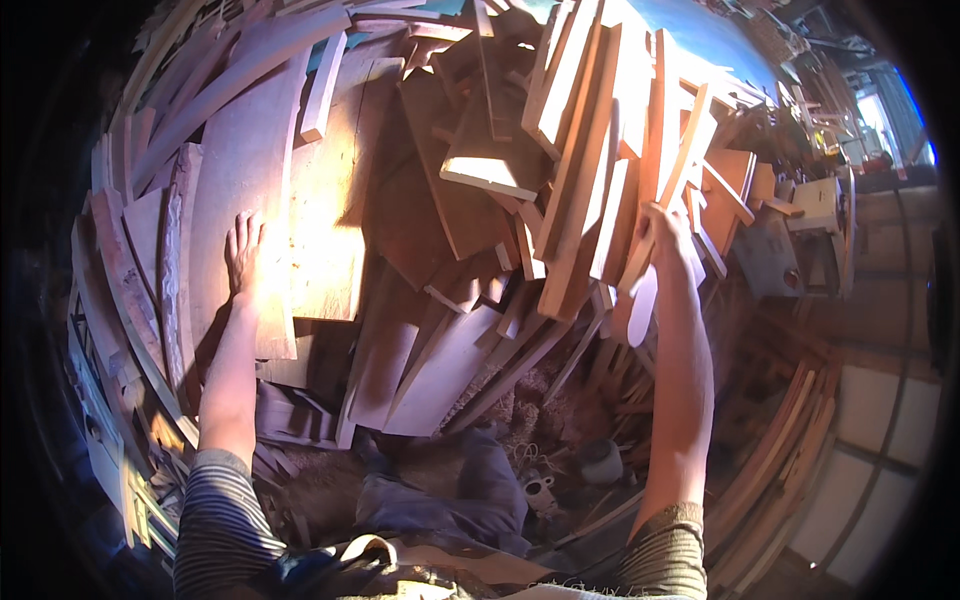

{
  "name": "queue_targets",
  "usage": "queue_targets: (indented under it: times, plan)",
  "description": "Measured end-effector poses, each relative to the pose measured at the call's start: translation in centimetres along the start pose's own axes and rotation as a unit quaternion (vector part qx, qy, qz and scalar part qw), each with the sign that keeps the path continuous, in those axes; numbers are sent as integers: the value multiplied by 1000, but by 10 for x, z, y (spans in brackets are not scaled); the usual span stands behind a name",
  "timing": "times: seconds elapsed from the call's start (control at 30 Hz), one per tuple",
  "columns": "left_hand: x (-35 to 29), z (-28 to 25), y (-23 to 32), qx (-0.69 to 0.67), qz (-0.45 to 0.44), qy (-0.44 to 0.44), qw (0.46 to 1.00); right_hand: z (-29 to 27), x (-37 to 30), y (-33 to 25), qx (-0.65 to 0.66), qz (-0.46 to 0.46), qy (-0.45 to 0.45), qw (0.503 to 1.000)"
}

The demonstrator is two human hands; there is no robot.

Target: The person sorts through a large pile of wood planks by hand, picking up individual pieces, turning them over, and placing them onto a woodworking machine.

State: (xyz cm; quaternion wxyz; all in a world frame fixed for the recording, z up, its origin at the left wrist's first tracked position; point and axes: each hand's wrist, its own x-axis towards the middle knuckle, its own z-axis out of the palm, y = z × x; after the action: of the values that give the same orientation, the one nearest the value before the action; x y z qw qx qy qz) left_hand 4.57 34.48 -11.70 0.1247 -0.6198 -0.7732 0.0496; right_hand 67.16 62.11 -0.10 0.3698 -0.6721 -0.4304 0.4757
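My left hand [246,252] lies with its fingers spread on a wide, pale plank [235,165] at the left of a large wood pile. Bright light falls on the neighbouring board [330,250]. Over on the right, my right hand [664,228] is closed round a narrow wooden strip [690,145], which slants among other upright pieces. Its fingertips are partly hidden behind the wood. Thick, sunlit battens [585,150] lean close to that hand on its left. Between the two hands, several short boards [470,210] are stacked loosely in shadow.
Broad offcuts [450,375] slope down toward my legs [440,500]. A round pale container [600,462] stands on the shavings-strewn floor, near a small metal fitting [540,495]. Long strips [780,460] lie at the lower right, beside a pale panelled surface [885,420]. A rough-edged slab [180,260] stands far left.
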Motion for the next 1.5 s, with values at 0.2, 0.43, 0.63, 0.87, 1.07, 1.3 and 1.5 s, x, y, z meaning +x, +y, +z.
queue_targets:
  times: [0.2, 0.43, 0.63, 0.87, 1.07, 1.3, 1.5]
  plan:
    - [13, -23, 17, -43, -24, -43, 998, 36, 131, 6, -91, -5, -5, 996]
    - [14, -18, 16, -75, -32, -41, 996, 38, 146, -2, -165, -16, 13, 986]
    - [16, -10, 15, -83, -17, -15, 996, 32, 123, -12, -175, -43, 33, 983]
    - [19, 5, 12, -63, 9, -24, 998, -66, -38, 16, 42, 37, 40, 998]
    - [46, 22, -12, -18, 19, -9, 1000, -62, -324, 52, 325, 133, 18, 936]
    - [71, 64, 6, -11, 57, 63, 996, -11, -533, 166, 606, 102, 90, 784]
    - [12, 122, -44, -97, -5, 35, 995, 6, -599, 193, 551, 118, -57, 824]
